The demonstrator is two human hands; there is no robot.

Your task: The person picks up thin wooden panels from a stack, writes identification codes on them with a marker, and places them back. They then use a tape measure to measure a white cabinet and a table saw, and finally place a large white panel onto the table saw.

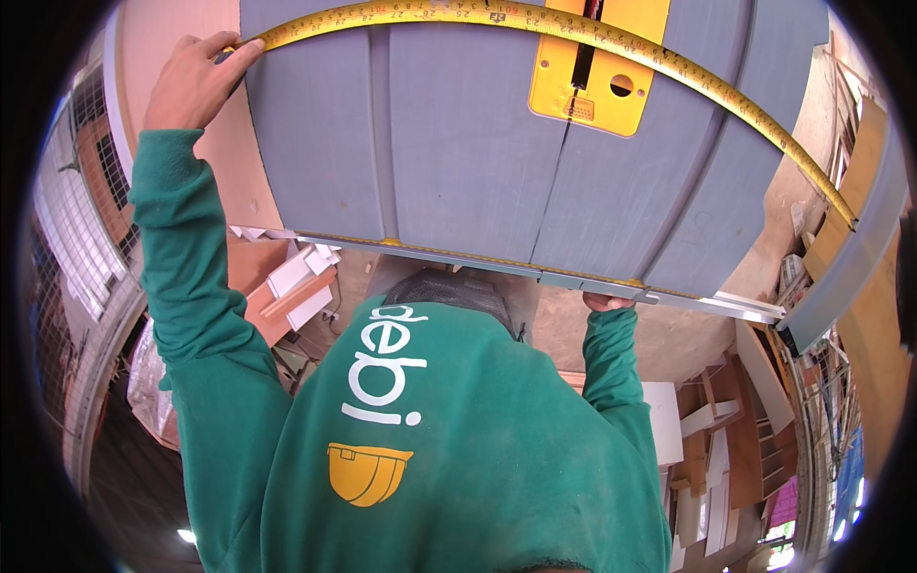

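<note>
My left hand [204, 75] grips the case of a tape measure, mostly hidden in my fingers, at the left side of a grey table saw top [458, 143]. From it the yellow tape blade [458, 13] arcs rightward across the saw. Its tip lies close to the grey metal rip fence [852, 265] at the far right. A yellow throat plate [623, 114] with a dark slot is set into the tabletop. My right hand [609, 301] is at the saw's front rail [430, 252], its fingers partly under it. What those fingers hold is hidden.
A pale wooden panel [215, 172] adjoins the saw's left side. Board offcuts [301, 283] lie on the floor at left, with more wood scraps [716, 444] at lower right. Wire mesh [79, 172] stands along the far left. A brown board [863, 387] is beyond the fence.
</note>
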